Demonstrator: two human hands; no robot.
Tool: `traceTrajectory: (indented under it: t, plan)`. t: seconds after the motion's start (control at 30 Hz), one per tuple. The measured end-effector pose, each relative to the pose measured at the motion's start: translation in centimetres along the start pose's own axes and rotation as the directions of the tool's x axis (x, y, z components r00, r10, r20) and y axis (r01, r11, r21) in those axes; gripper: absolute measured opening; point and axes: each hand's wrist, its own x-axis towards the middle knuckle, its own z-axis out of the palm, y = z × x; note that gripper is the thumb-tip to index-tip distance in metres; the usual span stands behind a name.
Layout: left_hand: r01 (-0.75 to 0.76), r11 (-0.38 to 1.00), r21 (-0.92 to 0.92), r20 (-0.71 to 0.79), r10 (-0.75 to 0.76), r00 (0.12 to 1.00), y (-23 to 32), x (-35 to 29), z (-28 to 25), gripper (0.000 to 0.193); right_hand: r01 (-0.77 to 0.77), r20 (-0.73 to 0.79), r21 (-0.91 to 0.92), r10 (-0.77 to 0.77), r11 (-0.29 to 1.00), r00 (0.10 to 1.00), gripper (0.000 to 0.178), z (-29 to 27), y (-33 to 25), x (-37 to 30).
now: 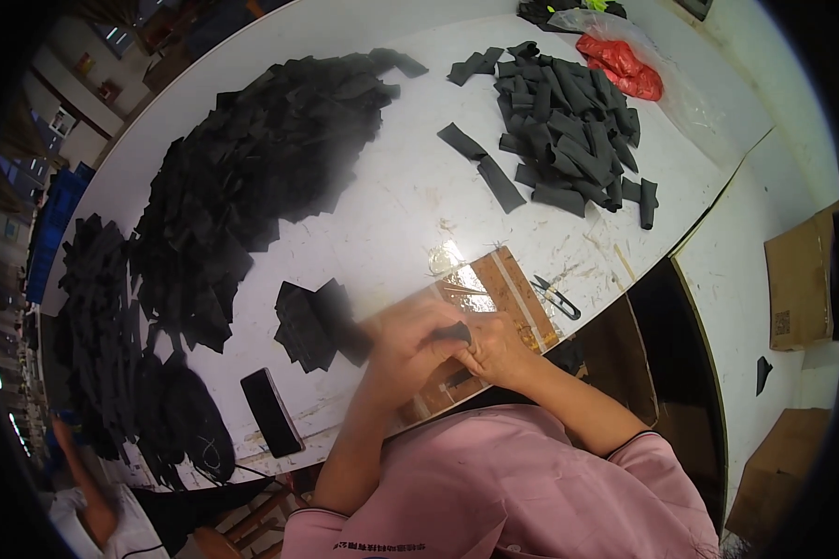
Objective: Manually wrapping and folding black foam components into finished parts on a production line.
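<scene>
Big black fabric heap (252, 168) blurs at left rim; strip pile (569, 130) upper right w/ red bag (625, 67) in clear plastic behind. Brown boxes (797, 279) cut off right. Both hands, left (405, 340) & right (494, 349), pinch one black strip (452, 332) over taped board (494, 289); fingers motion-blurred

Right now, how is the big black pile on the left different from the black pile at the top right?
The left pile is much bigger and spreads wide; the right pile is smaller and tighter. The left pile holds flat, broad, jagged pieces; the right pile holds narrow strips lying crisscross. A few loose strips lie beside the right pile. Both are black fabric on the white table.
</scene>
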Motion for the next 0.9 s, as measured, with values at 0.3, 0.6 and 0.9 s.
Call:
traceTrajectory:
  t: [0.3, 0.6, 0.9]
  plan:
    - [-0.006, 1.000, 0.002, 0.173, 0.005, 0.985, 0.1, -0.1, 0.0, 0.007, -0.026, -0.099, 0.152, 0.041, 0.988, 0.994, 0.021, 1.0, -0.3, -0.4]
    - [-0.182, 0.972, 0.149, 0.041, 0.178, 0.983, 1.1, 0.4, -0.5, 0.015, 0.095, -0.173, 0.174, -0.065, 0.980, 0.983, 0.021, 0.8, 0.4, -0.4]
    - [-0.141, 0.971, -0.193, -0.365, 0.062, 0.929, 1.8, -1.8, 1.1, 0.011, 0.006, -0.022, -0.018, -0.006, 1.000, 1.000, 0.019, -1.7, -1.2, 0.6]
